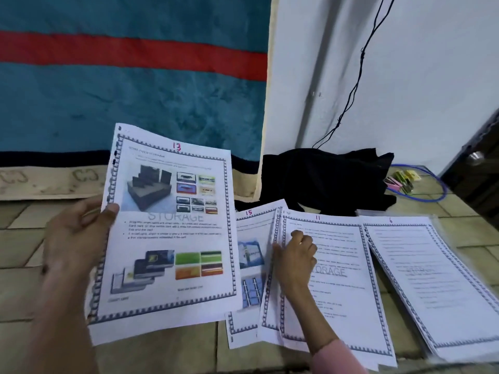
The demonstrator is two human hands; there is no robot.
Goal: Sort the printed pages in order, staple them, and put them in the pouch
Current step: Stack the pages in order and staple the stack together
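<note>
Pages lie sorted in overlapping stacks on the tiled floor at right. In the head view, my left hand grips page 13 by its left edge, lifted and tilted above the floor. My right hand, fingers curled, presses the left edge of page 11, just beside page 15. Page 6 tops the far-right stack. A black cloth lies beyond the stacks.
</note>
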